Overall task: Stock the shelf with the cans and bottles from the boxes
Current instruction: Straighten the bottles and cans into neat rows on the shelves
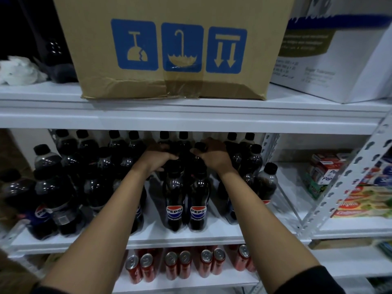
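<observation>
Head view: left hand [158, 159] and right hand [212, 154] each grip a Pepsi bottle top mid-shelf. Bottles [186, 200] crowd from 9 to 3 o'clock; bare shelf edge [182, 235] shows at 6 o'clock.

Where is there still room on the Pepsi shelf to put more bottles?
Bare white shelf shows along the front edge, in front of the two labelled Pepsi bottles and between the forearms. Another free strip lies at the right end, past the last bottle and before the upright post. The back rows, where the left hand and right hand grip bottles, are crowded.
</observation>
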